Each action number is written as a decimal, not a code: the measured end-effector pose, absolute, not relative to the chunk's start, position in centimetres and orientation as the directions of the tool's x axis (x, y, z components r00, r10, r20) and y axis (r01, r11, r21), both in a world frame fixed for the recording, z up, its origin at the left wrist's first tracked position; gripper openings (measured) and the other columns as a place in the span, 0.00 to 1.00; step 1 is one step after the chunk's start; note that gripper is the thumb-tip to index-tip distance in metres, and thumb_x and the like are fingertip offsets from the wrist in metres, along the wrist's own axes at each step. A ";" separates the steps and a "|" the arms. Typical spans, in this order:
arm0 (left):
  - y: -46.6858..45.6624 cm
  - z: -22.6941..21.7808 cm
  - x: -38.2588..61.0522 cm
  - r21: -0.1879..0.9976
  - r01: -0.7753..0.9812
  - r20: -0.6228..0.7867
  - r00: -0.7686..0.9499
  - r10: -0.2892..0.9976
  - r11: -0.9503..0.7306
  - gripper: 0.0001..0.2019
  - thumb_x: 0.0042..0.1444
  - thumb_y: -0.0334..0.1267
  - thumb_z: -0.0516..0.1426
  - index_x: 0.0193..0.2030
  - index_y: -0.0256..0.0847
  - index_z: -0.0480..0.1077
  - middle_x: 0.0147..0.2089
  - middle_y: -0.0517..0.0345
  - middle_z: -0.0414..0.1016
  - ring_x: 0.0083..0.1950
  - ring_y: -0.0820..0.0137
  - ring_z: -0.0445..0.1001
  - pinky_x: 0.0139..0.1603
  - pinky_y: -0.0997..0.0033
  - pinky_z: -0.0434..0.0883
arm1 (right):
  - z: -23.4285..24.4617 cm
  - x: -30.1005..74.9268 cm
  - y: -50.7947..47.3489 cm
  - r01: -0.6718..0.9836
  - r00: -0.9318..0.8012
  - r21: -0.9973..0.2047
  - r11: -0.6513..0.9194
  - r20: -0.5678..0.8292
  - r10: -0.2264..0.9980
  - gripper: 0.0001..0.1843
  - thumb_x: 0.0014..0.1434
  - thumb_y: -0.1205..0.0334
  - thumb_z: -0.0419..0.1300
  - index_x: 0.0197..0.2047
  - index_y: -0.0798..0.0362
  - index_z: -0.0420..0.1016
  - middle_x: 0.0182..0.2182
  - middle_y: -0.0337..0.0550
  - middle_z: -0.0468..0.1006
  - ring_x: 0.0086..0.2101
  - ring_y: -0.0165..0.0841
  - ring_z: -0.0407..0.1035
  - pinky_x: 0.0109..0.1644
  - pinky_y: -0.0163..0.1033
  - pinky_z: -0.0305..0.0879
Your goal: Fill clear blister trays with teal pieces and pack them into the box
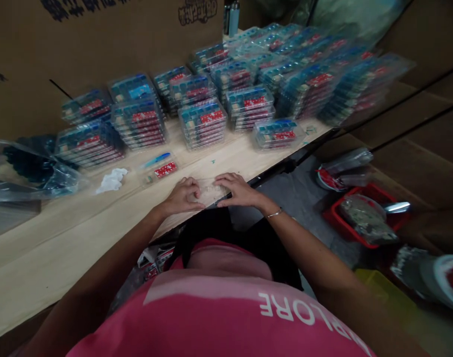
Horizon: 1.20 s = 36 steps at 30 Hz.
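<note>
A clear plastic case lies at the near edge of the wooden table, between my two hands. My left hand has its fingers curled around the left end of it. On the right end rest the thumb and fingers of my right hand. What is inside the case is too blurred to make out. Just beyond my left hand sits an open clear box part with a blue pen and a red packet with white spots.
Stacks of filled clear boxes stand along the back of the table. Crumpled white tissue and a plastic bag lie to the left. A large cardboard box stands behind. Right on the floor is a red basket.
</note>
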<state>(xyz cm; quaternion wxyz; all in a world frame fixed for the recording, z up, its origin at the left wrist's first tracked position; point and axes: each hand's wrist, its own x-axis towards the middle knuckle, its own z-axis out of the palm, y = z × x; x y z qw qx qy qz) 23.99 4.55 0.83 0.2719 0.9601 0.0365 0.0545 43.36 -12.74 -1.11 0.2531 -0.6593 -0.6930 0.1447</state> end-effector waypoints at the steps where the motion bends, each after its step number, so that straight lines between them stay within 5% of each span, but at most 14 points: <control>1: 4.5 0.9 24.0 0.522 0.041 0.086 0.991 0.101 -0.852 0.18 0.45 0.53 0.65 0.30 0.40 0.70 0.42 0.56 0.67 0.45 0.65 0.65 0.50 0.63 0.62 | -1.1 43.4 -12.7 0.841 -0.004 -0.534 0.086 0.152 0.988 0.37 0.47 0.42 0.69 0.56 0.53 0.70 0.55 0.52 0.69 0.56 0.45 0.60 0.59 0.50 0.55; 6: 4.4 1.7 24.2 0.471 0.064 0.041 0.995 0.095 -0.880 0.16 0.45 0.51 0.65 0.29 0.40 0.69 0.42 0.55 0.67 0.45 0.64 0.66 0.50 0.62 0.64 | 0.1 42.8 -12.7 0.861 -0.023 -0.503 0.078 0.115 0.993 0.35 0.50 0.48 0.68 0.58 0.52 0.67 0.56 0.53 0.67 0.56 0.47 0.59 0.59 0.52 0.56; 9: 3.9 2.6 24.4 0.390 0.034 0.014 0.999 0.043 -0.920 0.14 0.48 0.50 0.62 0.30 0.40 0.69 0.43 0.52 0.68 0.46 0.61 0.67 0.50 0.60 0.66 | 2.1 40.9 -13.1 0.940 -0.027 -0.329 0.085 0.178 0.984 0.36 0.50 0.54 0.69 0.59 0.56 0.64 0.57 0.56 0.65 0.57 0.49 0.56 0.59 0.56 0.53; 12: 3.3 3.0 24.1 0.248 -0.006 0.024 1.000 0.000 -0.969 0.14 0.50 0.48 0.58 0.37 0.40 0.70 0.44 0.48 0.69 0.47 0.57 0.68 0.49 0.56 0.68 | 3.8 38.4 -13.4 0.979 -0.142 -0.114 0.168 0.208 0.968 0.18 0.57 0.60 0.63 0.49 0.57 0.71 0.49 0.52 0.71 0.53 0.45 0.60 0.60 0.56 0.53; 14: 3.1 2.4 23.7 0.164 -0.022 0.089 0.996 -0.007 -0.986 0.13 0.49 0.45 0.57 0.39 0.41 0.69 0.43 0.48 0.71 0.46 0.56 0.69 0.48 0.55 0.69 | 4.1 37.1 -13.2 0.967 -0.240 -0.051 0.251 0.158 0.958 0.07 0.64 0.64 0.55 0.41 0.57 0.73 0.43 0.48 0.74 0.47 0.40 0.64 0.55 0.49 0.59; 17: 3.3 0.8 23.1 0.085 -0.043 0.278 0.960 -0.018 -0.995 0.16 0.49 0.45 0.56 0.44 0.42 0.68 0.51 0.45 0.71 0.50 0.51 0.70 0.49 0.50 0.69 | 4.0 36.7 -12.8 0.960 -0.278 -0.009 0.280 0.092 0.956 0.10 0.66 0.65 0.52 0.39 0.56 0.73 0.42 0.47 0.75 0.46 0.37 0.65 0.49 0.42 0.62; 20: 3.4 -0.6 22.6 0.130 -0.026 0.407 0.913 0.029 -0.991 0.27 0.52 0.48 0.55 0.59 0.45 0.61 0.64 0.44 0.62 0.56 0.45 0.68 0.51 0.44 0.69 | 4.5 37.5 -12.7 0.970 -0.243 0.013 0.242 0.082 0.967 0.09 0.67 0.66 0.51 0.41 0.56 0.73 0.46 0.47 0.75 0.47 0.36 0.65 0.45 0.39 0.64; 23: 3.1 -0.8 22.5 0.234 0.014 0.414 0.903 0.113 -0.972 0.37 0.55 0.52 0.53 0.70 0.55 0.44 0.67 0.53 0.60 0.58 0.46 0.68 0.52 0.42 0.71 | 5.8 38.6 -13.5 0.981 -0.194 0.031 0.192 0.121 0.973 0.10 0.67 0.66 0.50 0.43 0.56 0.72 0.46 0.46 0.74 0.48 0.36 0.65 0.44 0.38 0.64; 26: 3.1 -0.6 22.8 0.277 0.046 0.375 0.915 0.152 -0.960 0.39 0.56 0.56 0.52 0.71 0.60 0.38 0.64 0.57 0.65 0.55 0.48 0.71 0.50 0.43 0.73 | 7.1 39.5 -15.0 0.985 -0.167 0.059 0.160 0.142 0.976 0.10 0.68 0.66 0.49 0.41 0.57 0.72 0.45 0.47 0.74 0.47 0.36 0.65 0.44 0.38 0.64; 30: 3.5 -0.9 23.3 0.245 -0.013 0.391 0.917 0.086 -0.969 0.42 0.54 0.57 0.54 0.72 0.55 0.39 0.64 0.54 0.67 0.52 0.47 0.74 0.49 0.43 0.74 | 7.9 40.4 -17.2 0.992 -0.120 0.052 0.113 0.139 0.983 0.11 0.68 0.68 0.48 0.42 0.57 0.71 0.42 0.47 0.73 0.43 0.36 0.65 0.41 0.38 0.65; 34: 4.1 -1.9 23.1 0.285 0.053 0.379 0.911 0.164 -0.957 0.41 0.52 0.55 0.53 0.71 0.63 0.38 0.70 0.71 0.54 0.55 0.47 0.73 0.51 0.40 0.73 | 7.7 41.2 -19.8 0.992 -0.112 -0.020 0.121 0.247 0.962 0.09 0.67 0.63 0.49 0.40 0.56 0.69 0.39 0.46 0.72 0.41 0.36 0.65 0.44 0.39 0.65; 36: 4.8 -2.6 22.9 0.305 -0.025 0.373 0.923 0.095 -0.952 0.41 0.50 0.53 0.54 0.70 0.67 0.40 0.70 0.77 0.49 0.56 0.45 0.72 0.51 0.38 0.72 | 7.3 41.7 -21.9 0.992 -0.062 -0.083 0.094 0.330 0.942 0.10 0.66 0.61 0.50 0.37 0.55 0.69 0.36 0.45 0.73 0.39 0.35 0.65 0.44 0.39 0.65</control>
